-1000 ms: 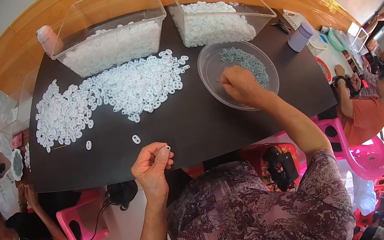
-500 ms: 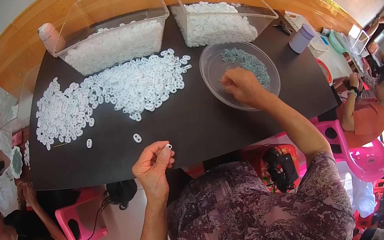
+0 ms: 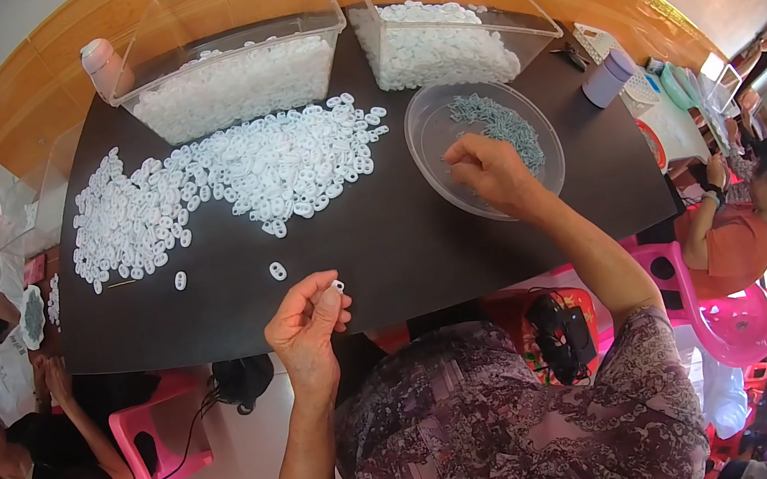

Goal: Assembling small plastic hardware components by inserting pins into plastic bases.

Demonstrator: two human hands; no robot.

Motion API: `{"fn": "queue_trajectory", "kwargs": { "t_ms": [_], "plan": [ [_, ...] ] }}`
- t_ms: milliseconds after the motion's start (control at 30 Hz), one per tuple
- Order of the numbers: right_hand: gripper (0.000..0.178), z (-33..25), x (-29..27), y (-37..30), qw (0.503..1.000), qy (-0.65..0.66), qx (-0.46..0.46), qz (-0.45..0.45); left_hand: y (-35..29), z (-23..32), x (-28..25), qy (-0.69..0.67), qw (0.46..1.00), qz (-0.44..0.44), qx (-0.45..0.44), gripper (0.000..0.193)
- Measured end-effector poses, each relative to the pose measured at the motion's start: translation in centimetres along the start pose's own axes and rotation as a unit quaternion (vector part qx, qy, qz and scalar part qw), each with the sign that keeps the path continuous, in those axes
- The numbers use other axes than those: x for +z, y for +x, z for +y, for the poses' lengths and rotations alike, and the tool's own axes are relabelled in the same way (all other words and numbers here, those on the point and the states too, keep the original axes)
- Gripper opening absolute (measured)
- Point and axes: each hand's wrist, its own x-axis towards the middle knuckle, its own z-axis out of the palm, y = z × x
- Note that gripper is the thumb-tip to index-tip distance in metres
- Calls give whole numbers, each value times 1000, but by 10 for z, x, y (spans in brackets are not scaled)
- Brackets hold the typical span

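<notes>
My left hand (image 3: pixel 305 329) is closed near the table's front edge, pinching a small white oval plastic piece (image 3: pixel 340 286) with holes between thumb and forefinger. Over the round clear tray (image 3: pixel 432 186) at the right, my right hand (image 3: pixel 498 176) is bent with its fingertips pressed together. Whatever those fingers hold, if anything, is too small to make out. Small grey screws (image 3: pixel 509 129) lie heaped in the tray's right and far part, beside that hand. Two loose white pieces, one (image 3: pixel 278 271) close to my left hand and another (image 3: pixel 180 281) farther left, rest apart from the big pile (image 3: pixel 281 170).
Two clear bins (image 3: pixel 235 46) with more white pieces stand at the back. A pink bottle (image 3: pixel 105 68) is at the far left, a lilac bottle (image 3: pixel 608 78) and black pliers (image 3: pixel 571 59) at the right. People sit on pink chairs (image 3: pixel 736 312) at both sides.
The view has shifted slightly. Both hands keep nearly the same places: the left still pinches the white piece, and the right is still bent over the tray.
</notes>
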Motion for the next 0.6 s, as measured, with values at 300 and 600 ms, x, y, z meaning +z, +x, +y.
{"fn": "queue_trajectory", "kwargs": {
  "t_ms": [300, 600],
  "plan": [
    [15, -54, 30, -5, 981, 180, 25, -74, 9, 6, 9, -8, 1000, -5, 18, 13],
    [18, -85, 82, -6, 923, 329, 26, -197, 19, 5, 6, -8, 1000, -17, 20, 15]
  ]
}}
